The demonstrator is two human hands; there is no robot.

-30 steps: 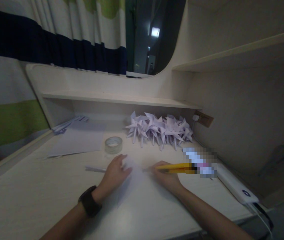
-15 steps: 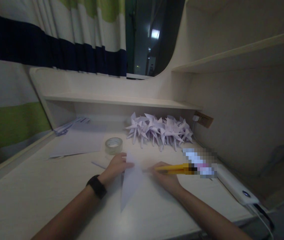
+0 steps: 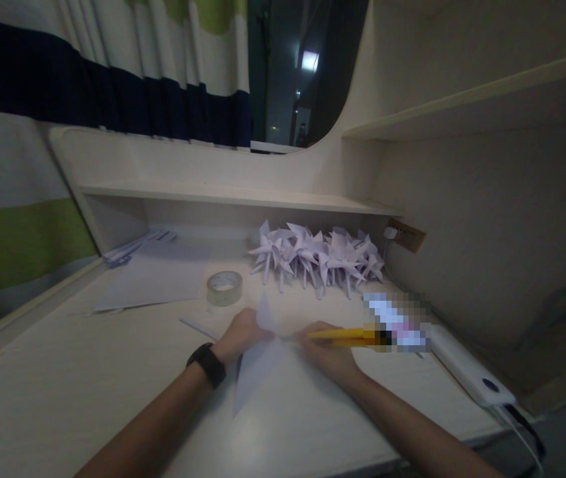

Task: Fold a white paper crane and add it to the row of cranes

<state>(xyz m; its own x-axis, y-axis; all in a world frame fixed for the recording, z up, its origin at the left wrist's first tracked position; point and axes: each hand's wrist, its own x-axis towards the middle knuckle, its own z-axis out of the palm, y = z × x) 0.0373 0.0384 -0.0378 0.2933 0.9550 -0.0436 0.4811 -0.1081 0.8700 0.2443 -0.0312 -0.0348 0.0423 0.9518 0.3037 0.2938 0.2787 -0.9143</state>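
My left hand (image 3: 247,332), with a black band on its wrist, pinches a folded sheet of white paper (image 3: 259,372). The paper stands at a slant above the desk, its pointed end toward me. My right hand (image 3: 330,352) is closed round a yellow utility knife (image 3: 347,336), whose thin front end points left at the paper. Whether the blade touches the paper is too blurred to tell. A thin white paper stick (image 3: 196,326) lies partly behind my left hand. Beyond that hand sits a roll of clear tape (image 3: 224,289).
Several white paper pinwheels (image 3: 317,259) are heaped at the back of the desk (image 3: 113,392). A stack of white paper (image 3: 156,275) lies at the back left. On the right are a pixelated phone-like object (image 3: 395,322) and a white power strip (image 3: 472,365) with cables.
My left hand has shifted slightly right, and the folded paper's angle has changed as it turned. My right hand with the utility knife is almost where it was.
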